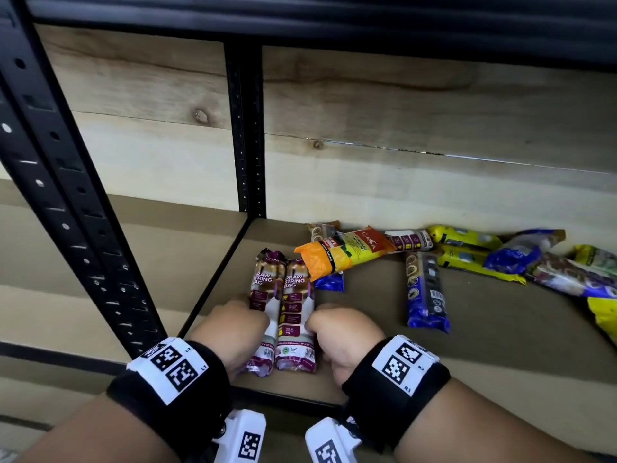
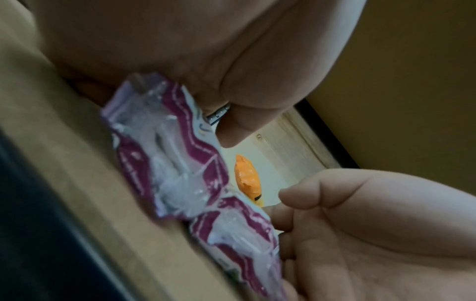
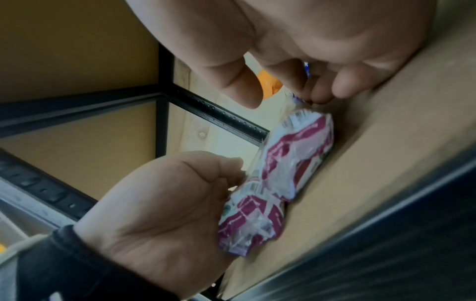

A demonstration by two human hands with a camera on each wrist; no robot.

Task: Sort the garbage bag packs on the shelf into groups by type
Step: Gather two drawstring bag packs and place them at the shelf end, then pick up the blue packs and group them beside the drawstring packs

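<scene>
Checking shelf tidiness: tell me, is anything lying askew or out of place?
Yes. The orange pack lies diagonally, propped on other packs, its end overlapping the two aligned draw string packs. The blue pack and yellow packs lie scattered at mixed angles, unsorted.

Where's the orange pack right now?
In the head view, the orange pack lies just behind the two maroon drawstring packs, its right end overlapping the mixed pile.

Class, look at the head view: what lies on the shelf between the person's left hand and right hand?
Two purple drawstring bag packs lie side by side between left hand and right hand, seen in head view.
</scene>
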